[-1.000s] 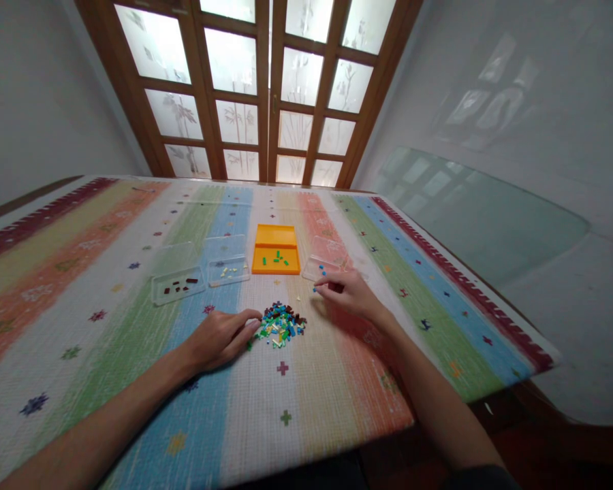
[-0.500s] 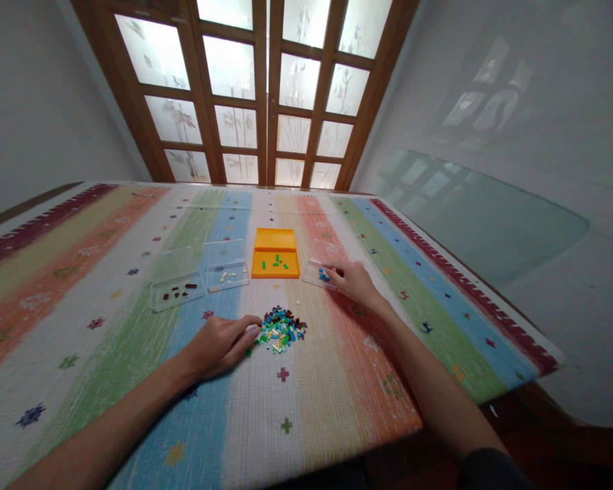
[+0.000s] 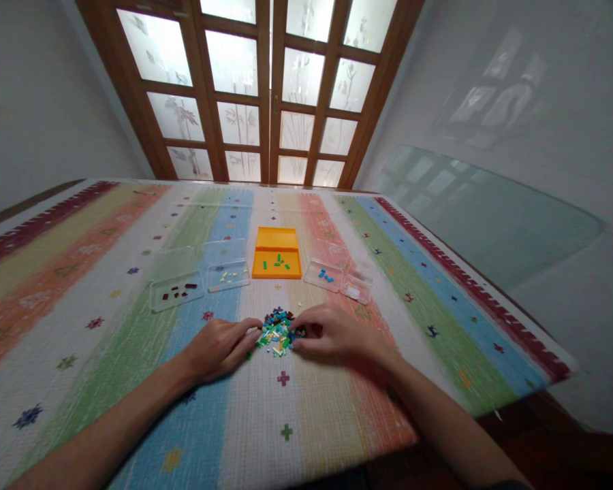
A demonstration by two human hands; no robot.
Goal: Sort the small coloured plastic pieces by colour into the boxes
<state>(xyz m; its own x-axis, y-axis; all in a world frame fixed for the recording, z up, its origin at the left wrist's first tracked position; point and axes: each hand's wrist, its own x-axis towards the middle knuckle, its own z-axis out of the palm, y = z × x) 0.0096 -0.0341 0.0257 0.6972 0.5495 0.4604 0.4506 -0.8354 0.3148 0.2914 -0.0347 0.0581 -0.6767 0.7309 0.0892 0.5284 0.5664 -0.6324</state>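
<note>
A heap of small coloured bricks lies on the cloth-covered bench, around midway between its left and right edges and nearer the near edge than the far one. The left hand rests at the heap's left side, thumb and forefinger narrow and touching it; whether they pinch a brick, I cannot tell. The right hand reaches into the heap's right side, thumb and forefinger curled with a small gap; any brick between the tips is hidden. Beyond the heap, toward the far edge, open boxes stand in a row. From the bench's left edge to its right: a clear box with brown bricks, another clear box with pale yellow ones, an orange case with green ones, and a clear tray with blue ones.
</note>
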